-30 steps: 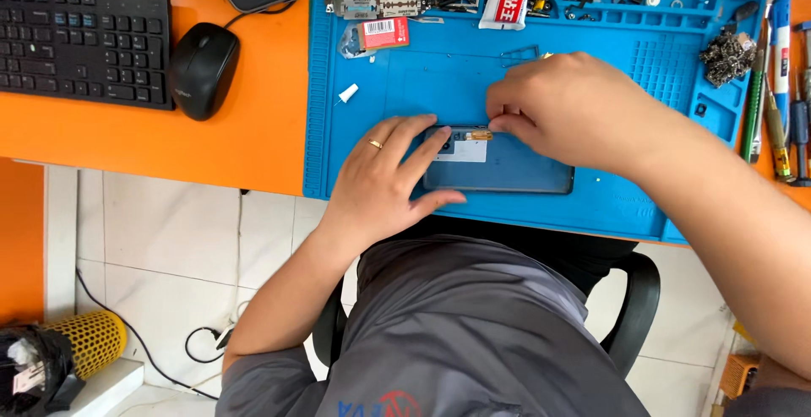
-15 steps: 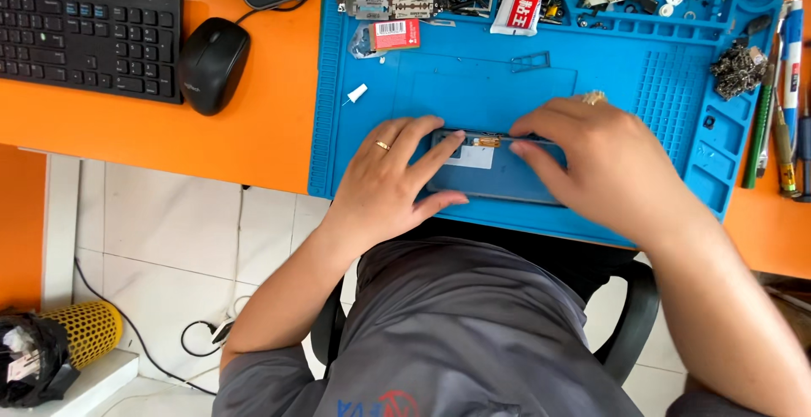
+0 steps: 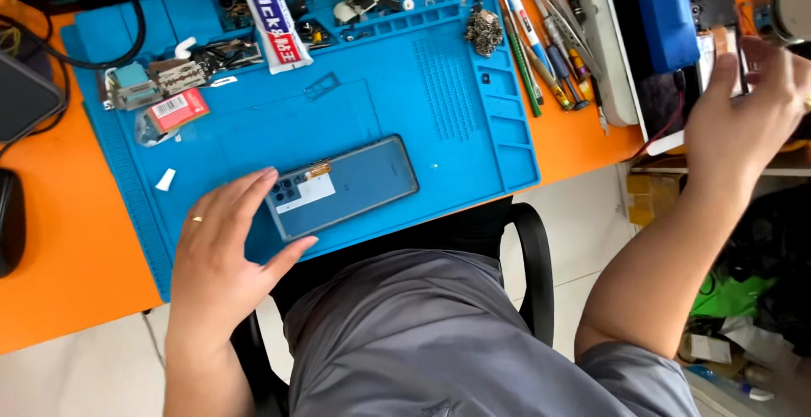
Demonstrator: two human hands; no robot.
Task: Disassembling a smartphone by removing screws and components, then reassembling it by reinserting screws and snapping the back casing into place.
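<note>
Fingers of the left hand are spread loosely and rest against the camera end of a grey-blue phone, thumb at its lower edge, bracing it rather than closing round it. That phone lies back-up, tilted, near the front of a blue repair mat on the orange surface. Well apart, the right hand is raised at the far right, its fingers curled toward a thin item by a blue block; whether they grip it I cannot tell. Screwdrivers lie just beside the mat's right edge.
</note>
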